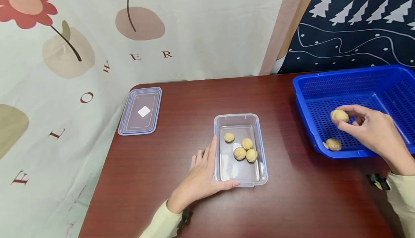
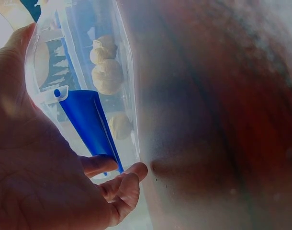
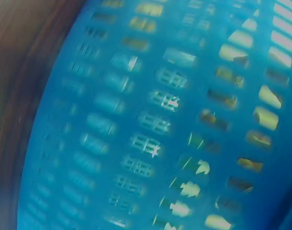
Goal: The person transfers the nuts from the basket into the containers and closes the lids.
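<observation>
The right hand (image 1: pixel 376 126) pinches a walnut (image 1: pixel 339 115) between fingers and thumb, above the blue basket (image 1: pixel 303 111). In the basket's near left corner lies another walnut (image 1: pixel 334 144), with part of one more beside it. A clear plastic container (image 1: pixel 263 158) stands on the table with several walnuts (image 1: pixel 247 144) inside. The left hand (image 1: pixel 201 180) rests against its near left corner, the index finger along the left wall and the thumb at the near rim. In the left wrist view, the container (image 2: pixel 129 57) lies beyond the palm. The basket's mesh wall (image 3: pixel 136 120) fills the right wrist view, hiding the hand.
A clear lid with a blue edge (image 1: pixel 141 120) and a white label lies at the table's far left. The brown table (image 1: pixel 181 108) meets a printed curtain (image 1: pixel 210 32) at the back and left. A dark cloth with white trees (image 1: pixel 350 43) hangs behind the basket.
</observation>
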Demonstrator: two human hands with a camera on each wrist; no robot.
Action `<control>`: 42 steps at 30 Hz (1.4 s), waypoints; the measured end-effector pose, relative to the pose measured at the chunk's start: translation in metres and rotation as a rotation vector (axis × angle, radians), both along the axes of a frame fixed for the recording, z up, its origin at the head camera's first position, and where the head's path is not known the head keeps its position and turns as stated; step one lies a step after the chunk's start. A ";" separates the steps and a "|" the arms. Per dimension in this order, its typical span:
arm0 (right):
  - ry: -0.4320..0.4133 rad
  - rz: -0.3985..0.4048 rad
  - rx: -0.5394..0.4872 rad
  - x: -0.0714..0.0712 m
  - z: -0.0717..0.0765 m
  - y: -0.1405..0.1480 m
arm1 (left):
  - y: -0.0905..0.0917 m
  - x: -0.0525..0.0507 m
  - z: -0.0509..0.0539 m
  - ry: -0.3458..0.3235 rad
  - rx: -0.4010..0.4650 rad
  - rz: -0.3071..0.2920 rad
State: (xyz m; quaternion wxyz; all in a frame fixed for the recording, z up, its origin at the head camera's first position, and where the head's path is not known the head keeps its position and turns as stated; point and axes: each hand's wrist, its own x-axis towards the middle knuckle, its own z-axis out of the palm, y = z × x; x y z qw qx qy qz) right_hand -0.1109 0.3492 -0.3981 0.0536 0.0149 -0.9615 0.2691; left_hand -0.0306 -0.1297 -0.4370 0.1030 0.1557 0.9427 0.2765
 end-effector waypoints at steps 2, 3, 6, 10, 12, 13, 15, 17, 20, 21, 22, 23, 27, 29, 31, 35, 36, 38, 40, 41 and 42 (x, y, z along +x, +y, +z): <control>0.031 -0.001 -0.036 0.002 0.000 -0.006 | 0.000 0.000 0.000 0.001 -0.001 0.000; 0.041 0.001 -0.049 0.003 0.000 -0.009 | -0.001 0.000 0.000 0.000 -0.001 0.000; 0.049 0.016 -0.094 0.004 0.001 -0.017 | -0.002 0.000 0.001 0.001 -0.004 0.000; 0.091 0.023 -0.154 0.006 0.002 -0.027 | -0.003 0.000 0.001 -0.001 -0.010 0.003; 0.128 0.025 -0.190 0.007 0.002 -0.033 | -0.003 0.000 0.000 0.000 -0.012 0.004; 0.150 0.026 -0.205 0.008 0.002 -0.036 | -0.004 0.000 0.000 0.002 -0.011 0.005; 0.189 0.034 -0.230 0.009 0.001 -0.042 | -0.004 0.000 0.000 0.003 -0.012 0.003; 0.213 0.043 -0.251 0.010 0.001 -0.047 | -0.004 0.001 0.000 0.001 -0.014 0.001; 0.240 0.056 -0.273 0.010 0.000 -0.052 | -0.005 0.001 0.000 -0.005 -0.010 0.004; 0.246 0.059 -0.279 0.009 0.000 -0.053 | -0.005 0.001 0.000 -0.006 -0.010 0.004; 0.251 0.060 -0.283 0.008 0.001 -0.055 | -0.005 0.001 0.000 -0.005 -0.010 0.005; 0.260 0.061 -0.283 0.007 0.001 -0.056 | -0.005 0.001 0.000 -0.004 -0.010 0.005; 0.278 0.068 -0.290 0.004 0.004 -0.062 | -0.004 0.001 0.000 -0.003 -0.016 0.002; 0.284 0.076 -0.290 0.003 0.005 -0.066 | -0.003 0.001 0.000 -0.004 -0.017 0.002; 0.295 0.091 -0.281 0.003 0.006 -0.071 | -0.003 0.001 0.000 -0.005 -0.019 0.001; 0.330 0.124 -0.249 0.003 0.006 -0.082 | -0.001 0.000 0.001 -0.009 -0.022 -0.001; 0.340 0.134 -0.238 0.003 0.006 -0.084 | -0.001 0.000 0.001 -0.007 -0.020 -0.003; 0.351 0.148 -0.224 0.003 0.006 -0.089 | 0.000 0.000 0.001 -0.003 -0.020 -0.007; 0.355 0.160 -0.212 0.003 0.005 -0.094 | 0.000 -0.001 0.001 0.001 -0.019 -0.010; 0.354 0.163 -0.210 0.004 0.005 -0.096 | 0.000 -0.001 0.001 0.002 -0.019 -0.011; 0.351 0.164 -0.208 0.004 0.005 -0.099 | 0.000 -0.001 0.001 0.002 -0.019 -0.012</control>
